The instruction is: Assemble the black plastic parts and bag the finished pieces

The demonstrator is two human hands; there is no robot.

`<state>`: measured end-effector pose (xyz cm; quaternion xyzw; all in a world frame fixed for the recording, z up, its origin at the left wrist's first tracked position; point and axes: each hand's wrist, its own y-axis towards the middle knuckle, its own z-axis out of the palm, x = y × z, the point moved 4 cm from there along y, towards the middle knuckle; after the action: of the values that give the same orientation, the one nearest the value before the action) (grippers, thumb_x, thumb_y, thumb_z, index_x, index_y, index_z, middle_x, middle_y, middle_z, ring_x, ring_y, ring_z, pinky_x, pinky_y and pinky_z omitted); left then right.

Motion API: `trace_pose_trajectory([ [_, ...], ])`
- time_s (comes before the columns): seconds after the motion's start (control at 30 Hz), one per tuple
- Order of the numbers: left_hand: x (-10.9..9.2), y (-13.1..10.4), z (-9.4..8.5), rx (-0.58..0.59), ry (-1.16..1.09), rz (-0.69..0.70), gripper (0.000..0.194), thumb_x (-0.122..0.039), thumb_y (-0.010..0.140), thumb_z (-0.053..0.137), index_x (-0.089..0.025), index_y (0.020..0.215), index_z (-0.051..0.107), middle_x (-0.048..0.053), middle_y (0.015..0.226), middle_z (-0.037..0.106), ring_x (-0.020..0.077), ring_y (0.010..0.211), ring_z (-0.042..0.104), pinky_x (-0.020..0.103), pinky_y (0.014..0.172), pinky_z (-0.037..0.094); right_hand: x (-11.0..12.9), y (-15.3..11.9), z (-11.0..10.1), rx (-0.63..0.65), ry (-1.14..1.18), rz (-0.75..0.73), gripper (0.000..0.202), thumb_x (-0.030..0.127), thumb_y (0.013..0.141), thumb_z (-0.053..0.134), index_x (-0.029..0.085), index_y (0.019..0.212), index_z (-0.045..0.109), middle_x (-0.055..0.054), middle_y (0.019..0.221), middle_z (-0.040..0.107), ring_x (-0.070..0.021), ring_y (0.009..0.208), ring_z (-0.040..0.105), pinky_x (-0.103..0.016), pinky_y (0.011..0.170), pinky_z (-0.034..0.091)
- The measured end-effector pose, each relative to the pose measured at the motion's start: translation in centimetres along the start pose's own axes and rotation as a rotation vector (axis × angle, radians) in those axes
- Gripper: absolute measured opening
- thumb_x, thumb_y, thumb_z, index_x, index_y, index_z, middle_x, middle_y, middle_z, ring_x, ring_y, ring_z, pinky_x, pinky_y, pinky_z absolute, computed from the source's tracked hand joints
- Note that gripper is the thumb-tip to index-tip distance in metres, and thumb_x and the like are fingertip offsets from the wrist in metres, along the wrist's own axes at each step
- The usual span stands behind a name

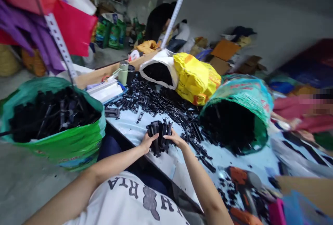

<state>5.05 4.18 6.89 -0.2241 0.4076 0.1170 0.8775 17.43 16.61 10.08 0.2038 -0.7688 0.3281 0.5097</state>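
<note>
My left hand point(148, 141) and my right hand point(174, 137) press from both sides on a bundle of black plastic parts point(160, 138), held upright at the front edge of the table. The thumbs lie across the near side of the bundle; the other fingers are mostly hidden behind it. Beyond the hands, a pile of loose black parts point(156, 98) spreads over the pale blue table top point(130, 122). One separate black part point(112, 112) lies at the table's left edge.
A green bag point(65, 145) full of black parts stands at the left. A white sack point(173, 66), a yellow bag point(196, 77) and a green woven sack point(249, 95) lie behind the pile. An orange power drill point(239, 178) is at the right; a person's red sleeve point(299, 110) shows beyond.
</note>
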Motion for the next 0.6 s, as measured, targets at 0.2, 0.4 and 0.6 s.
trace_pose_trajectory([
  [0.2, -16.0, -0.6, -5.3, -0.064, 0.233, 0.266, 0.056, -0.046, 0.059, 0.076, -0.018, 0.106, 0.061, 0.007, 0.108, 0.065, 0.0241, 0.102, 0.058, 0.034, 0.093, 0.043, 10.1, 5.5, 9.4, 0.078, 0.099, -0.275, 0.081, 0.044, 0.051, 0.076, 0.022, 0.121, 0.041, -0.008, 0.116, 0.058, -0.0247, 0.106, 0.055, -0.035, 0.09, 0.046],
  [0.4, -35.7, -4.2, -15.6, -0.399, 0.828, 0.528, 0.053, -0.056, 0.077, 0.054, -0.016, 0.11, 0.057, 0.007, 0.113, 0.063, 0.0231, 0.104, 0.058, 0.035, 0.091, 0.043, 22.2, 10.3, 29.1, 0.31, 0.453, -0.393, 0.069, 0.04, 0.054, 0.076, 0.024, 0.112, 0.042, -0.001, 0.104, 0.062, -0.0187, 0.094, 0.06, -0.035, 0.085, 0.05],
  [0.6, -40.5, -5.0, -27.3, -0.936, 1.597, -0.06, 0.064, -0.051, 0.077, 0.054, -0.005, 0.12, 0.049, 0.026, 0.12, 0.054, 0.0375, 0.111, 0.052, 0.046, 0.089, 0.041, 21.0, 11.1, 38.5, 0.351, 0.044, -0.291, 0.052, 0.039, 0.056, 0.077, 0.019, 0.099, 0.055, -0.002, 0.088, 0.065, -0.0201, 0.086, 0.06, -0.038, 0.081, 0.049],
])
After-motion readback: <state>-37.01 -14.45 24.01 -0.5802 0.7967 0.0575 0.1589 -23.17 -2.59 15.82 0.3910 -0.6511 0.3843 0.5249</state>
